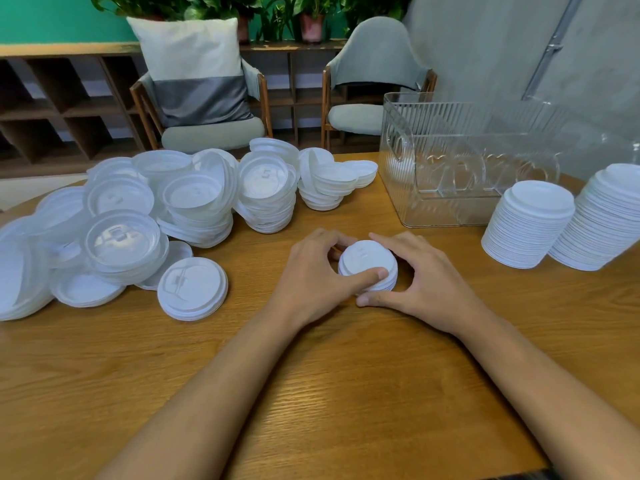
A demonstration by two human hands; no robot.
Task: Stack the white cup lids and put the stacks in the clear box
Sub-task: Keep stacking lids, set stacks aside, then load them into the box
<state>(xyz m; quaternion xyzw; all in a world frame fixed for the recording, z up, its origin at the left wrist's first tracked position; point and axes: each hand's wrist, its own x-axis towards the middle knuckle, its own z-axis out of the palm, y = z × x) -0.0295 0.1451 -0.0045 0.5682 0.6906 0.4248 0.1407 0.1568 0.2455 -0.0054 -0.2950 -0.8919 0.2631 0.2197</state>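
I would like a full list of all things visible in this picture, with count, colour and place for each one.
loose lids: many, white, heaped on the table's left and far middle
single lid: one, white, flat in front of the heap
small stack: one, white, table centre, between both hands
tall stacks: two, white, right side, in front of the box
clear box: one, transparent, ribbed, far right, no lids inside
table: one, brown wood
chairs: two, grey with wooden frames, behind the table
cushion: one, white and grey, on the left chair
plants: several, green, on the shelf behind
left hand: cupping the small stack
right hand: cupping the small stack
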